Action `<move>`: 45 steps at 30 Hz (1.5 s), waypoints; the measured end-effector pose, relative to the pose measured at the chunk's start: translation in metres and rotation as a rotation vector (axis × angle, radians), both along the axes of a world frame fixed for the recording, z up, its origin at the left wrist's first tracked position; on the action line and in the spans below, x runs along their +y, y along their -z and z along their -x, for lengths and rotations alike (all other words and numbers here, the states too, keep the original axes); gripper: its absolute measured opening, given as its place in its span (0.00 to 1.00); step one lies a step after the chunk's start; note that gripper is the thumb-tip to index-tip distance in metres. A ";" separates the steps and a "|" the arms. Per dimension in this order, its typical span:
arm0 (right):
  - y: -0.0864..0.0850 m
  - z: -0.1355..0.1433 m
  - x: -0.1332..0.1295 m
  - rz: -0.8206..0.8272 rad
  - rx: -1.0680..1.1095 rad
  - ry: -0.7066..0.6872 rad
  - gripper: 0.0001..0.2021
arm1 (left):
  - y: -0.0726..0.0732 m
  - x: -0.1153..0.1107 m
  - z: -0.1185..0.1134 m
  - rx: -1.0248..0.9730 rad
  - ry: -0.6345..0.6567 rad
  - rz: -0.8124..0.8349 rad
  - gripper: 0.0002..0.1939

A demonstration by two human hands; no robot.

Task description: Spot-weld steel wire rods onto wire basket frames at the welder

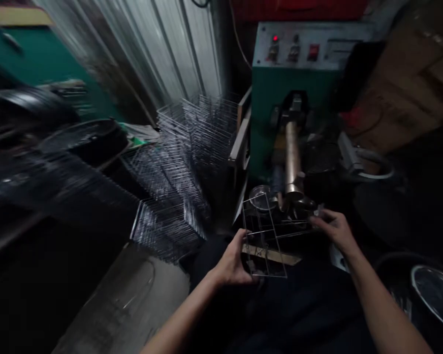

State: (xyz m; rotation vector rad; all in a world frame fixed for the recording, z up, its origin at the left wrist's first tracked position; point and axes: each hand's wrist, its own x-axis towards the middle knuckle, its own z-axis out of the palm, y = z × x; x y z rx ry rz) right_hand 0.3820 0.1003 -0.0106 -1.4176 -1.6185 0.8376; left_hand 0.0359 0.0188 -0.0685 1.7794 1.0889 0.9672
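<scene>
My left hand (237,259) is wrapped round the near left side of a thin wire frame (274,230), a small rack of welded rods held in front of the machine. My right hand (334,228) is closed in a pinch at the right, close to the far end of the frame's long rods. A small pale bit shows at its fingertips, too blurred to name. Just beyond the frame is the green machine's copper-coloured cylindrical arm (292,157), its lower end above the rods. A small round metal dish (262,197) sits behind the frame's top.
Stacks of similar wire racks (184,152) stand to the left. The green machine (260,108) carries a control panel (302,46) with a lit red lamp. Cardboard boxes (409,93) are at the right, and a round-rimmed container (437,295) is at lower right.
</scene>
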 end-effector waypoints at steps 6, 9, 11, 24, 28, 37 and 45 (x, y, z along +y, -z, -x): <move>-0.003 0.009 0.004 0.009 -0.009 -0.020 0.28 | 0.000 0.002 -0.009 -0.007 0.026 -0.029 0.52; -0.001 0.007 0.006 -0.005 -0.044 -0.039 0.27 | 0.004 0.005 -0.011 0.039 0.031 -0.059 0.54; 0.001 0.005 0.008 0.001 -0.065 -0.043 0.27 | 0.008 0.007 -0.011 0.050 0.027 -0.081 0.55; 0.012 0.001 0.021 0.009 -0.090 -0.013 0.30 | 0.004 0.024 -0.021 0.043 0.030 -0.105 0.53; 0.017 -0.002 0.029 -0.011 -0.104 -0.006 0.29 | 0.006 0.029 -0.024 0.029 0.029 -0.092 0.53; 0.018 -0.005 0.039 -0.028 -0.114 0.004 0.28 | 0.012 0.036 -0.028 0.007 0.014 -0.072 0.55; 0.014 -0.005 0.039 -0.036 -0.123 0.037 0.28 | 0.018 0.042 -0.030 -0.016 0.026 -0.068 0.57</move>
